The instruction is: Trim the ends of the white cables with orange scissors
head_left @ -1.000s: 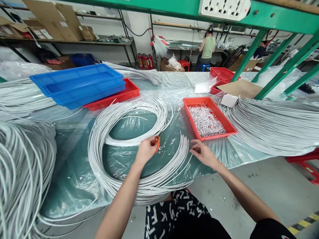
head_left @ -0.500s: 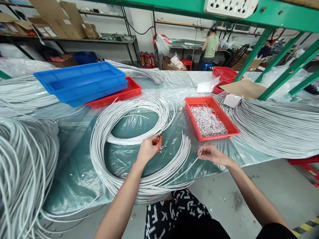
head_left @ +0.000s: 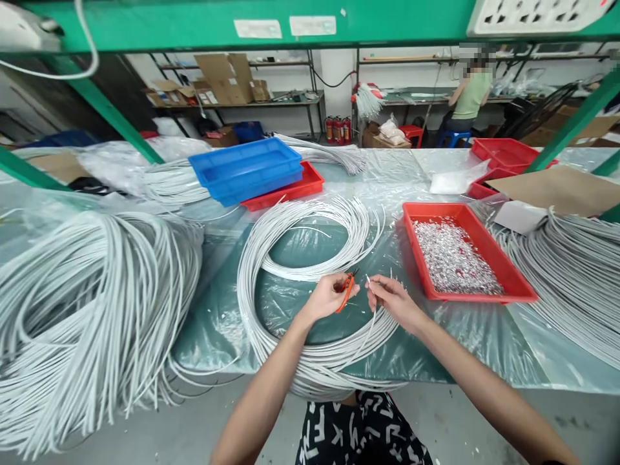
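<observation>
Snips (head_left: 345, 294) with orange handles sit in the left hand (head_left: 331, 297), fingers curled closed round them, and the right hand (head_left: 391, 300) pinches a thin white cable (head_left: 369, 280) near its tip. Coiled cables (head_left: 248, 278) lie beneath on the plastic-covered table (head_left: 223, 323), red tray (head_left: 477, 298) just right.

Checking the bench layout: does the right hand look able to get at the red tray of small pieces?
Probably yes: the red tray is open-topped and close beside the right hand, with nothing seen blocking, though that hand holds a cable end.
</observation>
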{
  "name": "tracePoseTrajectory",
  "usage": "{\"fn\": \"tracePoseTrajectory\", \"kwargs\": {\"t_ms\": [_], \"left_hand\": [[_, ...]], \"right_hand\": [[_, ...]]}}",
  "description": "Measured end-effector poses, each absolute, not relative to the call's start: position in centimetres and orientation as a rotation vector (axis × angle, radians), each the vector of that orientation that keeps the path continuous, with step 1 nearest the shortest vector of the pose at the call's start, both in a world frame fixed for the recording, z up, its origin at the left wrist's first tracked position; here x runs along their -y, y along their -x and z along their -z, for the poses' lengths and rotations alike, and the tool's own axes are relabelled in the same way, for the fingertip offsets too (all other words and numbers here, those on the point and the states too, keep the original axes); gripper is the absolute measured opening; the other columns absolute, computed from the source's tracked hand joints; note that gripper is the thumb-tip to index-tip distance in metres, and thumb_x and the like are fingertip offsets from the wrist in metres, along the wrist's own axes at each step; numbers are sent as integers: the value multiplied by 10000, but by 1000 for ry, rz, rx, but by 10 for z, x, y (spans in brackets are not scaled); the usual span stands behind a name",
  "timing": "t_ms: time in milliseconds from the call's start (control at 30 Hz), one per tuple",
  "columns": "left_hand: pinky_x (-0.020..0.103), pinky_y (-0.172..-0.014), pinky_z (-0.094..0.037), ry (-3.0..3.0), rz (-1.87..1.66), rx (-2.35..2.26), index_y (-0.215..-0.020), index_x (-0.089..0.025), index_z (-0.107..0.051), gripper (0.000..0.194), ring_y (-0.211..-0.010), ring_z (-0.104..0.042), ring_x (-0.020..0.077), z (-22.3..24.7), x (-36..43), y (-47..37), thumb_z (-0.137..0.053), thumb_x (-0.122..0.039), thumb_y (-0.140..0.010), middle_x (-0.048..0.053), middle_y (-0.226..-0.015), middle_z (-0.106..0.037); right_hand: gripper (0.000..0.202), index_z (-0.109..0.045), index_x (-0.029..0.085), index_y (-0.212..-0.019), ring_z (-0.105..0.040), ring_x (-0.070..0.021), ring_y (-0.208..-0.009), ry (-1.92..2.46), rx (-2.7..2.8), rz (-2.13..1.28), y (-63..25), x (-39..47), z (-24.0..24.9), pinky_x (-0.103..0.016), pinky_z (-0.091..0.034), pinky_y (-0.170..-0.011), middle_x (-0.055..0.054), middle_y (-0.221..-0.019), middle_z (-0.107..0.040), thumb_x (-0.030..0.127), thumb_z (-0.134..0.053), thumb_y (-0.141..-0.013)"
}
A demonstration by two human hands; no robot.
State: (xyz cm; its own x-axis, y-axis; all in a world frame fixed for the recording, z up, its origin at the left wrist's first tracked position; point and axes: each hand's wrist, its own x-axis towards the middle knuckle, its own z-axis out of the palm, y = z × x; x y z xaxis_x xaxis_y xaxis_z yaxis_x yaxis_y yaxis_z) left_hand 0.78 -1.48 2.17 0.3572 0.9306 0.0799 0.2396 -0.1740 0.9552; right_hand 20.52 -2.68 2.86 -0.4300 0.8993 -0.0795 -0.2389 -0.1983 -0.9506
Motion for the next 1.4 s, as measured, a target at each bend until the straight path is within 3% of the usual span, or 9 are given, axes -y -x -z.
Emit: {"fn": "tracePoseTrajectory", "kwargs": {"t_ms": [100, 300, 667, 867, 1400], "left_hand": [[220, -568, -338, -1629, -927, -1086, -787, -116, -605, 343, -603, -415, 102, -28, 16, -4, -681, -450, -800, -4, -670, -517], [224, -548, -276, -1814, -765, -1119, -637, -130, -533, 370, -582, -307, 89, -32, 17, 0, -634, -425, -835, -37, -602, -387], [223, -525, -250, -1816, -624, -1109, -596, -137, -495, 382, -591, -275, 93, -31, 18, -2, -601, -403, -849, -34, -599, -337], [222, -531, -260, -1804, -615, -1120, -645, -123, -569, 300, -588, -287, 94, -32, 18, -1, -611, -350, -836, -29, -606, -380], [217, -517, -230, -1898, -597, -1099, -607, -135, -498, 347, -595, -258, 91, -33, 19, -2, -605, -355, -853, -43, -613, -316]], "right_hand": [[338, -633, 164, -872, -520, -113, -521, 848, 1243, -1717, -200, 14, -24, -267, -400, -545, 43, -587, -532, 495, -685, -829], [310, -644, 161, -832, -404, -81, -454, 789, 1262, -1711, -201, 15, -9, -245, -311, -474, 67, -534, -418, 467, -643, -878], [291, -678, 164, -858, -394, -80, -436, 779, 1207, -1706, -203, 20, -4, -237, -325, -447, 70, -508, -410, 452, -648, -876], [298, -669, 167, -811, -385, -81, -437, 778, 1214, -1706, -201, 19, -4, -234, -316, -434, 65, -497, -413, 458, -649, -872], [322, -667, 163, -771, -368, -80, -435, 783, 1244, -1748, -201, 18, -5, -229, -302, -423, 62, -486, -424, 477, -672, -839]]}}
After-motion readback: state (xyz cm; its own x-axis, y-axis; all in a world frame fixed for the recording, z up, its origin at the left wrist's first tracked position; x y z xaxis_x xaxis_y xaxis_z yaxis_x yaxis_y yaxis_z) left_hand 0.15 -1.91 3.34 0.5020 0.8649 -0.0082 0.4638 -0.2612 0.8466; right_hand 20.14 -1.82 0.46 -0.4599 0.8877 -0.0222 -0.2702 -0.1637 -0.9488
